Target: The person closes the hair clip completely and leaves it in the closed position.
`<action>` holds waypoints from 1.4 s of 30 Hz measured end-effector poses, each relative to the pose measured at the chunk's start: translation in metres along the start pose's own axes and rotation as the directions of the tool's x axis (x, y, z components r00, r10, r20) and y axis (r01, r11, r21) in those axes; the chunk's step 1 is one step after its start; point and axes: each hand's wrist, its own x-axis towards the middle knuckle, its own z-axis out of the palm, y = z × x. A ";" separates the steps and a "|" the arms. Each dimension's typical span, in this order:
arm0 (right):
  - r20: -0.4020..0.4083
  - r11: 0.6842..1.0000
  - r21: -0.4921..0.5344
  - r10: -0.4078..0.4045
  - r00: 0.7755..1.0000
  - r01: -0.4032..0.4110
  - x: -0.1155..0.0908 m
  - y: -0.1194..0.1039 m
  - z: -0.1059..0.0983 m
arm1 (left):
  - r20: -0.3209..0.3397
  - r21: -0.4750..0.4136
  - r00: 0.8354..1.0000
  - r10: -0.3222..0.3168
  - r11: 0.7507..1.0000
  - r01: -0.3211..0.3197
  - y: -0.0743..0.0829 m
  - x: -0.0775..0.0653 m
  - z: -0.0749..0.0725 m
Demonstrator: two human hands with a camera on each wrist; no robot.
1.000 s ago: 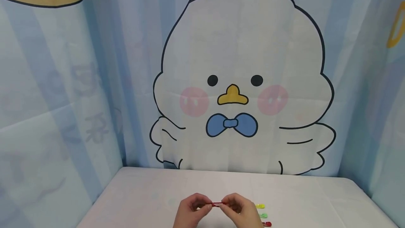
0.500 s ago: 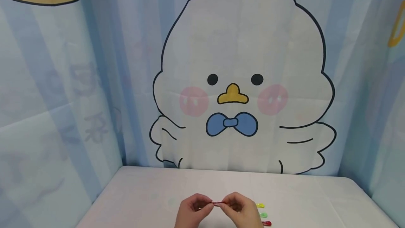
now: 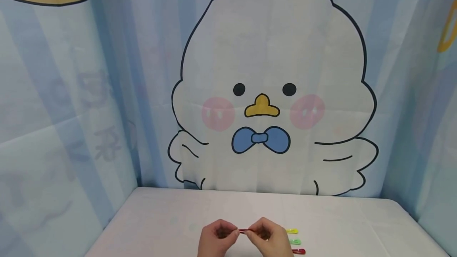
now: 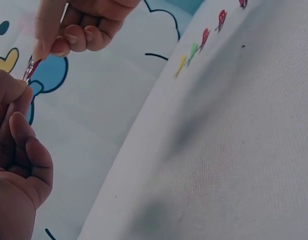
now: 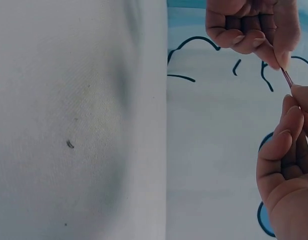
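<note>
A slim red hair clip (image 3: pixel 243 231) is held level above the table between both hands. My left hand (image 3: pixel 217 238) pinches one end between thumb and forefinger, and my right hand (image 3: pixel 270 238) pinches the other. In the left wrist view the clip (image 4: pixel 29 71) shows a shiny metal part beside the red. Only a thin stretch of the clip (image 5: pixel 287 77) appears in the right wrist view, the rest covered by fingertips. Just right of my right hand lie a yellow clip (image 3: pixel 292 231), a green clip (image 3: pixel 295 242) and a red clip (image 3: pixel 299 251).
The left wrist view shows several clips in a row on the white-covered table (image 4: pixel 234 165), among them another red clip (image 4: pixel 222 20). Behind the table's far edge hangs a striped blue curtain (image 3: pixel 157 90) printed with a large white cartoon bird.
Both hands keep their pinch on the red hair clip and have shifted very slightly left in view. The clips on the table lie as before.
</note>
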 end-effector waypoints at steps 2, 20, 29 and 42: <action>-0.004 1.000 -0.008 0.004 1.000 -0.004 0.000 0.000 0.000 | -0.012 0.007 1.000 0.013 1.000 -0.013 0.000 -0.001 0.001; 0.104 0.972 -0.145 -0.171 0.980 0.185 0.005 0.010 -0.006 | 0.020 -0.010 0.998 -0.057 0.998 0.057 -0.006 0.003 -0.001; 0.186 0.936 -0.225 -0.232 0.955 0.271 0.007 0.013 -0.012 | 0.078 -0.014 0.994 -0.077 0.997 0.078 -0.006 0.003 -0.004; 0.035 0.815 -0.287 -0.516 0.856 0.503 0.018 0.022 -0.027 | 0.099 0.026 0.995 0.002 1.000 -0.005 -0.011 0.002 -0.021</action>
